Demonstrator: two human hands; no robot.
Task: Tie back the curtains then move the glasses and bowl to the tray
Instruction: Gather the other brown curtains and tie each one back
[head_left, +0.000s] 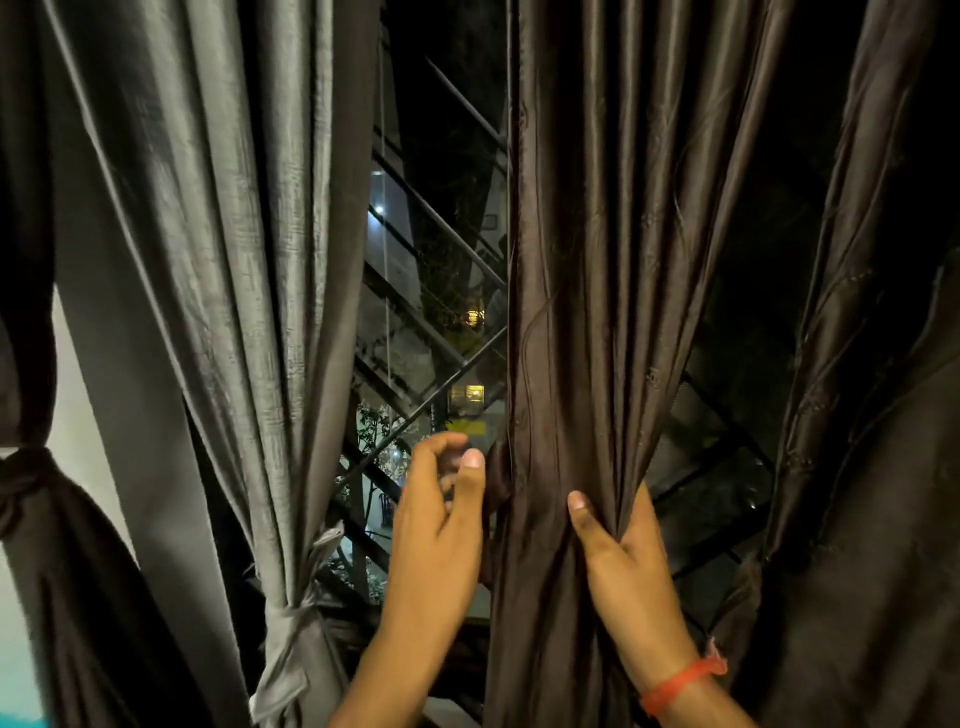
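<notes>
A dark brown curtain (582, 260) hangs in front of me, gathered into folds. My right hand (623, 561) grips its right side, thumb in front and fingers behind the cloth. My left hand (441, 509) is at the curtain's left edge with fingers loosely curled; its fingertips touch or nearly touch the fabric. A grey curtain (234, 260) on the left is tied with a grey band (291, 618). Another dark curtain (31, 483) at the far left is knotted. No glasses, bowl or tray are in view.
Behind the gap stands a window with a black diagonal metal grille (441, 291), with night outside and lit buildings. More dark brown curtain (872, 415) hangs loose at the right. A red band circles my right wrist.
</notes>
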